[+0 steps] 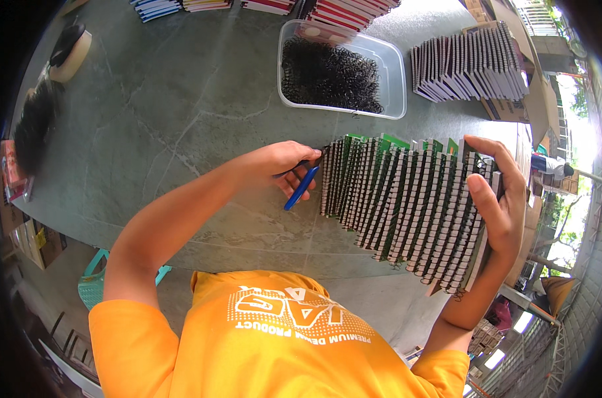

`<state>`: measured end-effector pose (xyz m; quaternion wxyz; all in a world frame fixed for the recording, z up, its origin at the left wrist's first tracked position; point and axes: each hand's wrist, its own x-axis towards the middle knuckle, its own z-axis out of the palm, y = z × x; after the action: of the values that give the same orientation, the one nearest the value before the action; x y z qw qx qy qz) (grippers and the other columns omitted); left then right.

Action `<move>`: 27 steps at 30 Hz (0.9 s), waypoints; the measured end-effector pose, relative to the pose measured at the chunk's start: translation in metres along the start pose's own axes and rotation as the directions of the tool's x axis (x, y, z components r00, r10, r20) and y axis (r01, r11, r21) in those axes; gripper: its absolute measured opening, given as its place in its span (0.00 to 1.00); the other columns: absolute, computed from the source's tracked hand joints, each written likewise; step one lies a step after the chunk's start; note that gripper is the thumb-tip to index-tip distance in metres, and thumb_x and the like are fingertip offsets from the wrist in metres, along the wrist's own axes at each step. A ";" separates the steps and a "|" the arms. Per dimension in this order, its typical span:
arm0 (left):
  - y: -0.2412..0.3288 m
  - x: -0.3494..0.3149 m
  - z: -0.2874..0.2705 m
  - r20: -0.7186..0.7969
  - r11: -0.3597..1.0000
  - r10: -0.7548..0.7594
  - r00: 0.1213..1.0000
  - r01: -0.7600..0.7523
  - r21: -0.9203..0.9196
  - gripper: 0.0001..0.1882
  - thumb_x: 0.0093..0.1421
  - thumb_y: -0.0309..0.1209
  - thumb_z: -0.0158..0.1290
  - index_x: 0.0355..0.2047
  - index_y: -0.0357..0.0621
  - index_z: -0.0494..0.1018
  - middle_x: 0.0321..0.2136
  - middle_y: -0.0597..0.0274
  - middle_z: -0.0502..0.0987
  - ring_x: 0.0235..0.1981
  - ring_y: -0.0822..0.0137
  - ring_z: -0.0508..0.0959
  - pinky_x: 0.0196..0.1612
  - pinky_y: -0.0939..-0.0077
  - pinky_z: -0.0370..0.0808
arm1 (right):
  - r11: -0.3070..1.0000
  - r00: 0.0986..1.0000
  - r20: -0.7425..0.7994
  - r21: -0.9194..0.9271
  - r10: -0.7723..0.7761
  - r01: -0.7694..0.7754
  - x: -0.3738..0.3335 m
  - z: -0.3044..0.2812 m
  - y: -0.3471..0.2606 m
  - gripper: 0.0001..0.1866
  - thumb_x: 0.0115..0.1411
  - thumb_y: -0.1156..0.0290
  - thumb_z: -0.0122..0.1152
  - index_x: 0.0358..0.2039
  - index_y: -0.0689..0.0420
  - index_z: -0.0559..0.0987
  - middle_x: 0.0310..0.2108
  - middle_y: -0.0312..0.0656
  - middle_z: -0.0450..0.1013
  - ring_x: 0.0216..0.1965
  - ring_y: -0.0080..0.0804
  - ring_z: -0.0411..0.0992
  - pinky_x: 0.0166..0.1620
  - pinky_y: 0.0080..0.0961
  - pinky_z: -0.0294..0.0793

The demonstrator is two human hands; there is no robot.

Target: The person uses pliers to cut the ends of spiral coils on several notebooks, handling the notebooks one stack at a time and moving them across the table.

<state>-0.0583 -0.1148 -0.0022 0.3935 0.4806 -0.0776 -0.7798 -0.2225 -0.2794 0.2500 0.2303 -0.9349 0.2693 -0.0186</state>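
A long row of black spiral-bound notebooks (400,199) stands packed on the table, coil spines facing up, with green cover edges showing along the far side. At its left end, my left hand (284,162) is closed on a pair of blue-handled pliers (303,187), whose dark tip is close to the first coils. I cannot tell whether the tip touches the wire. My right hand (503,212) wraps the row's right end, thumb on the near coils and fingers over the far corner. A loose coil end pokes out near my right wrist.
Beyond the row sits a clear plastic tub (397,86) of small black wire pieces. More spiral notebooks (470,63) lean beside a carton at the far right. Red-edged books (347,12) line the far side. A brush (70,53) lies at the far left of the stone-topped table (181,166).
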 end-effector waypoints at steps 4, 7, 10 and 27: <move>0.003 -0.005 -0.001 -0.003 0.992 -0.084 0.996 0.083 -0.098 0.18 0.66 0.44 0.40 0.40 0.40 0.64 0.33 0.48 0.75 0.30 0.53 0.80 0.31 0.61 0.77 | 0.999 1.000 -0.011 0.034 0.006 -0.005 0.000 0.002 0.001 0.27 0.47 0.54 0.59 0.42 0.62 0.76 0.39 0.47 0.73 0.45 0.40 0.67 0.54 0.31 0.59; 0.004 -0.004 -0.003 0.038 0.996 0.030 0.999 -0.026 -0.086 0.18 0.66 0.43 0.39 0.38 0.38 0.65 0.33 0.47 0.75 0.29 0.53 0.80 0.29 0.62 0.78 | 1.000 1.000 -0.012 0.022 0.005 -0.005 0.000 0.001 0.001 0.27 0.47 0.54 0.59 0.42 0.62 0.77 0.39 0.48 0.73 0.45 0.40 0.67 0.54 0.31 0.59; 0.006 0.000 -0.004 0.054 0.990 0.000 0.999 0.007 -0.144 0.18 0.67 0.43 0.39 0.37 0.38 0.66 0.31 0.47 0.75 0.29 0.54 0.80 0.28 0.61 0.78 | 1.000 1.000 -0.010 0.020 -0.010 0.010 -0.001 0.001 0.001 0.28 0.48 0.53 0.59 0.42 0.62 0.77 0.38 0.48 0.73 0.44 0.40 0.68 0.53 0.31 0.59; 0.016 -0.007 0.001 -0.090 0.937 0.121 0.989 -0.084 0.338 0.18 0.66 0.44 0.39 0.35 0.40 0.65 0.28 0.57 0.74 0.24 0.63 0.80 0.25 0.69 0.78 | 1.000 0.999 -0.033 0.006 -0.026 0.026 0.001 0.003 -0.001 0.30 0.47 0.52 0.59 0.42 0.64 0.76 0.39 0.47 0.72 0.44 0.39 0.68 0.53 0.29 0.60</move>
<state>-0.0493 -0.1210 0.0111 0.3502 0.5776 -0.2117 -0.7063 -0.2206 -0.2775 0.2477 0.2288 -0.9371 0.2609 -0.0380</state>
